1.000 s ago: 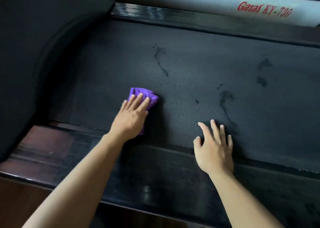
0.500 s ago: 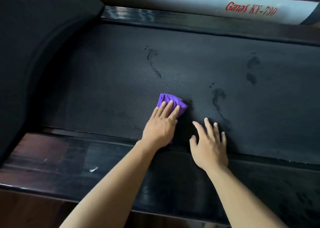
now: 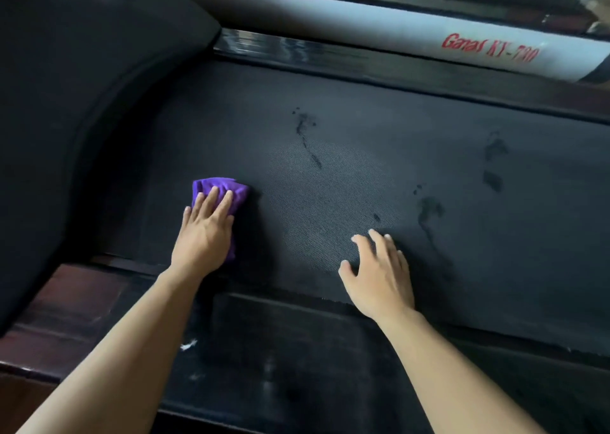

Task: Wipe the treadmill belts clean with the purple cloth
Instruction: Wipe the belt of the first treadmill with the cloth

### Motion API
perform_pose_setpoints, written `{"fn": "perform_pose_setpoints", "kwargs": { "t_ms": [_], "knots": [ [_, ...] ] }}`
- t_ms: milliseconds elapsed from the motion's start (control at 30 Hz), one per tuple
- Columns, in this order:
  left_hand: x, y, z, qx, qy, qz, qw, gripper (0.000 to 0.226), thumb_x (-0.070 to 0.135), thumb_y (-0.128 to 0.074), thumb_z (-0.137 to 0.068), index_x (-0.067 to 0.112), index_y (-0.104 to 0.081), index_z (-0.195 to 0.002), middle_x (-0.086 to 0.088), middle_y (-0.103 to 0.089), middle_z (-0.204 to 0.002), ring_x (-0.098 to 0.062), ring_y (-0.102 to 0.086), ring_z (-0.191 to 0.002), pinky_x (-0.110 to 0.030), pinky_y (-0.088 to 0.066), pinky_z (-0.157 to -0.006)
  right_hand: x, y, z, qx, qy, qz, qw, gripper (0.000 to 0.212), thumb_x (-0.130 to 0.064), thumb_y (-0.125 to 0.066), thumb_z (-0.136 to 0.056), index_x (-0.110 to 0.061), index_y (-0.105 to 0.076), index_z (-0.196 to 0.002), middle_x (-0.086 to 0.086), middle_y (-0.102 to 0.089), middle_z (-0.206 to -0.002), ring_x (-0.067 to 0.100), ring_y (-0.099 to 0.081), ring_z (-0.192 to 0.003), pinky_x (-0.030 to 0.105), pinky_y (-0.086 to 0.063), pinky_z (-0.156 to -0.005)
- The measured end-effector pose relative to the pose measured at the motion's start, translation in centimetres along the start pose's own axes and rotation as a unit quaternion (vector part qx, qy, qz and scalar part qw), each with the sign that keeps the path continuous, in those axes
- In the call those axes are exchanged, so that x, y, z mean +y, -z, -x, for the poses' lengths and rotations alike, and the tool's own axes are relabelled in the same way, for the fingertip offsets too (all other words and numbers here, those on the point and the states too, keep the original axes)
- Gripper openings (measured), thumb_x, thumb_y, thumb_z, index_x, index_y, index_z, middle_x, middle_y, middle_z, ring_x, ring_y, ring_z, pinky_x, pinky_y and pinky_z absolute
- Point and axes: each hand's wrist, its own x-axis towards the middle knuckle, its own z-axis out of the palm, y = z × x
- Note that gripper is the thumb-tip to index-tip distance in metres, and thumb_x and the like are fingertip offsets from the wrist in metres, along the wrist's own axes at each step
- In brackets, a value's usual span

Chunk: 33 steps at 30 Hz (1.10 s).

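1. While the purple cloth (image 3: 219, 189) is lying bunched on the near left part of the belt (image 3: 363, 169), the left hand (image 3: 204, 232) is pressing down flat on it. Its fingers are lying straight and close together, and the palm is covering the cloth's near half.
2. The right hand (image 3: 379, 275) is resting on the belt well to the right of the cloth, close to the near edge. Its fingers are spreading wide and arching a little, and it is holding nothing.
3. I am judging the wiping to be partly done at best. A dark streak (image 3: 305, 130) is showing beyond the cloth, a blotch (image 3: 429, 209) is sitting just past the right hand's fingers, and two smudges (image 3: 493, 163) are showing farther right. None of these is lying under the cloth.
4. Only one belt is showing, so I am not telling how any other one is faring.
5. Around the belt, the near side rail (image 3: 297, 351) is carrying a white fleck (image 3: 188, 344). A pale bar with red lettering (image 3: 396, 34) is running along the far side.
6. A black cover (image 3: 66, 103) is curving over the belt's left end and seems to be limiting any sweep that way. The right hand is sitting between the cloth and the blotch, so it is likely getting in the way of a pass to the right.
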Motion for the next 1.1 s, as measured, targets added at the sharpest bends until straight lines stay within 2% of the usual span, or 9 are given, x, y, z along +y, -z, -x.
{"fn": "perform_pose_setpoints", "kwargs": {
  "t_ms": [167,433,600,700,967,1033,1100],
  "knots": [
    [-1.7,0.3,-3.4,0.012,0.041,0.013,0.999,0.051,0.025,-0.034,-0.102,0.021,-0.024,-0.152,-0.009,-0.016,-0.16,-0.033,-0.01,-0.147,-0.05,-0.011,-0.119,-3.3,-0.2,-4.0,-0.018,0.081,0.014,0.996,0.058,-0.048,-0.043,-0.097,-0.025,-0.033,-0.149,0.007,-0.022,-0.161,0.032,-0.014,-0.15,0.044,-0.016,-0.12],
    [-3.9,0.8,-10.1,0.033,0.09,0.014,0.995,0.052,0.027,-0.03,-0.103,0.022,-0.018,-0.153,-0.01,-0.012,-0.161,-0.033,-0.006,-0.148,-0.049,-0.007,-0.12,-7.5,-1.3,-11.3,-0.006,0.138,0.023,0.99,0.058,-0.043,-0.048,-0.096,-0.021,-0.036,-0.148,0.011,-0.026,-0.16,0.036,-0.019,-0.148,0.049,-0.023,-0.118],
    [-5.5,0.7,-14.6,0.044,0.109,0.014,0.993,0.051,0.028,-0.028,-0.103,0.023,-0.017,-0.153,-0.009,-0.011,-0.161,-0.032,-0.005,-0.148,-0.048,-0.006,-0.12,-9.9,-2.5,-16.4,-0.003,0.158,0.026,0.987,0.062,-0.048,-0.039,-0.099,-0.024,-0.026,-0.154,0.009,-0.016,-0.164,0.033,-0.011,-0.151,0.048,-0.014,-0.121],
    [-6.3,0.8,-17.1,0.044,0.115,0.019,0.992,0.051,0.028,-0.026,-0.103,0.024,-0.017,-0.152,-0.009,-0.009,-0.162,-0.031,-0.003,-0.148,-0.048,-0.004,-0.12,-11.2,-3.8,-17.6,0.019,0.157,0.018,0.987,0.064,-0.053,-0.031,-0.095,-0.027,-0.03,-0.153,0.007,-0.019,-0.164,0.032,-0.013,-0.151,0.051,-0.01,-0.122],
    [-6.3,0.5,-26.6,0.041,0.101,-0.006,0.994,0.052,0.029,-0.029,-0.101,0.023,-0.021,-0.152,-0.01,-0.012,-0.161,-0.032,-0.008,-0.148,-0.047,-0.007,-0.119,-11.5,-4.6,-17.9,0.053,0.161,-0.001,0.986,0.064,-0.051,-0.029,-0.092,-0.026,-0.038,-0.15,0.005,-0.026,-0.162,0.028,-0.015,-0.151,0.046,-0.011,-0.123],
    [-4.1,0.0,-28.4,0.038,0.068,-0.023,0.997,0.051,0.03,-0.032,-0.101,0.022,-0.024,-0.151,-0.01,-0.015,-0.161,-0.032,-0.011,-0.147,-0.047,-0.01,-0.118,-11.4,-4.5,-17.9,0.047,0.164,-0.01,0.985,0.063,-0.052,-0.029,-0.093,-0.027,-0.036,-0.151,0.003,-0.023,-0.163,0.025,-0.011,-0.152,0.044,-0.008,-0.124],
    [-1.0,-0.7,-28.8,0.025,-0.004,-0.029,0.999,0.05,0.029,-0.034,-0.101,0.022,-0.027,-0.15,-0.01,-0.018,-0.16,-0.032,-0.015,-0.146,-0.047,-0.014,-0.116,-11.2,-4.4,-18.0,0.041,0.162,-0.016,0.986,0.063,-0.052,-0.028,-0.093,-0.029,-0.034,-0.152,0.0,-0.02,-0.164,0.022,-0.009,-0.152,0.042,-0.006,-0.124]
  ]
}}
